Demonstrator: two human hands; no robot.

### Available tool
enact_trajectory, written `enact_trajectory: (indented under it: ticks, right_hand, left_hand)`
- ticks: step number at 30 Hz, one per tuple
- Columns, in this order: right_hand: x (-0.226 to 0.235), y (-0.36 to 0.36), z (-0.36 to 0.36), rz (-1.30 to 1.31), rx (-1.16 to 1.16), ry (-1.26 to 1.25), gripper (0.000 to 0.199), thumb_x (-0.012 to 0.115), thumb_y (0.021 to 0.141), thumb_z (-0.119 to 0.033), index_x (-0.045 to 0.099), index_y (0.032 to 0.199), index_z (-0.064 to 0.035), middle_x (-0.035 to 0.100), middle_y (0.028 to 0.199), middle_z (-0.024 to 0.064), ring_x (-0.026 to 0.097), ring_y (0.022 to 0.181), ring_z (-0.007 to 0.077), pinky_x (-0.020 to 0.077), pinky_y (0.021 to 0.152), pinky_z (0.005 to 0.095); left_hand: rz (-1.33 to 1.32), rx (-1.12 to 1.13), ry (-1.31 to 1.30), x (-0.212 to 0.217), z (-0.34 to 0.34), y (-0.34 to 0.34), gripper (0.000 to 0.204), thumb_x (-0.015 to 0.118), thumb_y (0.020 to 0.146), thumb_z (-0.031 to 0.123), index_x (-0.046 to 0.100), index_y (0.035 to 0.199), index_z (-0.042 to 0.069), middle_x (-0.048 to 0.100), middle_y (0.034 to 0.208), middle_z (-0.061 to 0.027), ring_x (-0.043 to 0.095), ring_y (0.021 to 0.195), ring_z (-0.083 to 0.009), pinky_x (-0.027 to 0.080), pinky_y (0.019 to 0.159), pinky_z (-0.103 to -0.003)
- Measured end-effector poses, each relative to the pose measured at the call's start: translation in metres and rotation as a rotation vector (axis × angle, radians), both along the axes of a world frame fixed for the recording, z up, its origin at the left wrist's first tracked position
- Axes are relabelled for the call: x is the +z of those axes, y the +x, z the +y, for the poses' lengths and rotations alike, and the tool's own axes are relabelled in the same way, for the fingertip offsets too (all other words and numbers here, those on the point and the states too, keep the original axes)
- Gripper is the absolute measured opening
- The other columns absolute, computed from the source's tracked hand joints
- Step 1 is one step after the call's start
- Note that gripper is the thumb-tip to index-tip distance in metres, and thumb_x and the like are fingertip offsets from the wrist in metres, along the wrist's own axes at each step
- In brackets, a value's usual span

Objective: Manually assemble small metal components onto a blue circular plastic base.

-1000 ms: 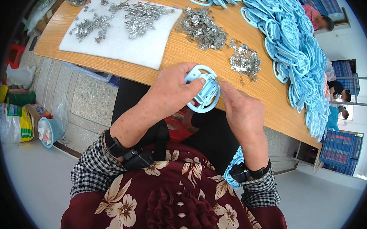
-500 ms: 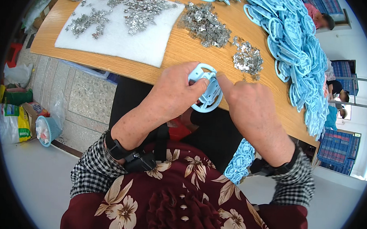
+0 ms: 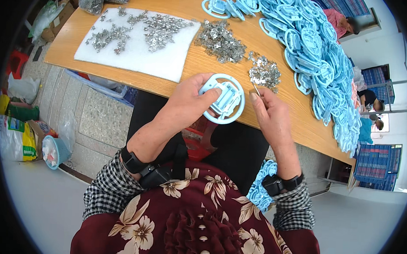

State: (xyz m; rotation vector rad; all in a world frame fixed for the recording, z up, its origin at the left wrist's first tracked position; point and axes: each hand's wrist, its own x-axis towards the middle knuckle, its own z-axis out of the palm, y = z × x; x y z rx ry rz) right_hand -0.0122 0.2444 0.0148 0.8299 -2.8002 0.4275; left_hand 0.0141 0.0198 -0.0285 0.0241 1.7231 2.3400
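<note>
While our left hand grips the round pale-blue plastic ring over the counter edge, our right hand has drawn apart, its fingers pinching a small metal clip. Far left on the floor stands a yellow-and-green bag.

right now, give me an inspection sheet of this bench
surface: wooden table, white foam pad lying on it
job's things: light blue round plastic part in left hand; small metal clip pinched in right hand
clutter: heaps of metal clips on pad and wood; pile of blue parts along the right
grips: left closed on the part, right closed on the clip
cables: nothing seen
surroundings: bags and a small basin on the floor at left; other people at far right
</note>
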Motion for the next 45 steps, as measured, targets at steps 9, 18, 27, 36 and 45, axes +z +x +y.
enact_trajectory:
  ticks: [9, 18, 27, 36, 45]
  right_hand:
    - [-0.011, 0.026, 0.014, -1.111, -0.177, -1.247, 0.022, 0.056, 0.104, -0.028, 0.061, 0.103, -0.0067, 0.040, 0.064, -0.0100, 0.029, 0.049, 0.0007, 0.0226, 0.044, 0.0188]
    - [0.000, 0.033, 0.010, -0.991, -0.103, -1.236, 0.026, 0.055, 0.104, -0.026, 0.064, 0.107, -0.0017, 0.054, 0.072, -0.0060, 0.042, 0.059, 0.0011, 0.0343, 0.053, 0.0184]
    - [-0.007, 0.032, -0.028, -0.527, -0.074, -1.103, 0.024, 0.061, 0.099, -0.008, 0.058, 0.121, 0.0028, 0.063, 0.072, 0.0034, 0.059, 0.062, 0.0058, 0.0481, 0.058, 0.0227]
    - [-0.011, 0.013, -0.016, -0.911, -0.040, -1.126, 0.023, 0.064, 0.098, -0.011, 0.059, 0.115, 0.0037, 0.059, 0.071, 0.0015, 0.058, 0.061, 0.0073, 0.0488, 0.056, 0.0228]
    - [-0.003, -0.006, 0.015, -0.686, -0.183, -0.815, 0.018, 0.056, 0.103, -0.015, 0.061, 0.113, -0.0016, 0.057, 0.078, -0.0018, 0.052, 0.070, 0.0047, 0.0431, 0.062, 0.0220]
  left_hand:
    - [0.091, -0.047, -0.057, 0.017, 0.016, 0.018, 0.044, 0.058, 0.098, 0.013, 0.048, 0.139, -0.001, 0.067, 0.111, -0.0095, 0.067, 0.091, -0.0119, 0.056, 0.072, -0.025]
    - [0.479, -0.085, -0.616, 0.011, 0.020, 0.010, 0.038, 0.044, 0.103, 0.014, 0.051, 0.138, 0.000, 0.065, 0.114, -0.0114, 0.065, 0.102, -0.0219, 0.052, 0.085, -0.034]
    - [-0.114, -0.274, 0.360, 0.002, 0.023, 0.008, 0.040, 0.049, 0.105, 0.032, 0.053, 0.131, 0.002, 0.070, 0.095, -0.0114, 0.069, 0.080, -0.0184, 0.056, 0.067, -0.027]
    - [-0.198, -0.412, 0.644, -0.011, 0.020, 0.004, 0.040, 0.051, 0.104, 0.030, 0.051, 0.132, 0.001, 0.067, 0.105, -0.0119, 0.069, 0.083, -0.0180, 0.060, 0.071, -0.029]
    - [-0.338, -0.296, 0.486, 0.006, 0.004, 0.004, 0.044, 0.053, 0.091, 0.017, 0.050, 0.130, -0.002, 0.063, 0.116, -0.0087, 0.065, 0.103, -0.0150, 0.056, 0.089, -0.031]
